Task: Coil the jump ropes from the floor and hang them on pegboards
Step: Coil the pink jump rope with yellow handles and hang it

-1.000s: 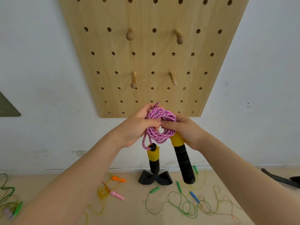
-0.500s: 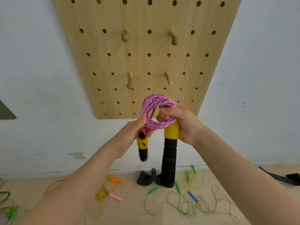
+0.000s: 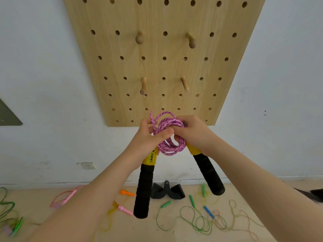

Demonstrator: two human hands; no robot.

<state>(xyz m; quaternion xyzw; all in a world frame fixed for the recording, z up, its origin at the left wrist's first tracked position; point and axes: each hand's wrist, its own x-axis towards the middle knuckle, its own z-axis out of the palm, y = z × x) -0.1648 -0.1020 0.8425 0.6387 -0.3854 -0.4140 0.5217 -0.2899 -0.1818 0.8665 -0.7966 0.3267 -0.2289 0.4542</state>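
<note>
A pink jump rope [image 3: 170, 135] with black flecks is bunched into a coil just below the wooden pegboard [image 3: 162, 67]. My left hand [image 3: 148, 145] grips the coil's left side and a loose strand, and the left handle [image 3: 145, 186], yellow and black, hangs below it. My right hand [image 3: 194, 133] pinches the coil's right side, with the right handle [image 3: 208, 172] slanting down and outward. Several wooden pegs stick out of the board; the two lower pegs [image 3: 143, 86] [image 3: 185, 84] are bare, just above my hands.
Thin jump ropes lie tangled on the floor: green rope [image 3: 192, 219] at right, pink rope [image 3: 66, 198] and green rope [image 3: 7, 212] at left, an orange handle [image 3: 126, 192]. A black object [image 3: 167, 189] rests against the wall base. A wall socket [image 3: 88, 165] sits low left.
My hands have dropped slightly from the board and closed together on the coil. The left handle now hangs straight down in full view, and the right handle swung outward.
</note>
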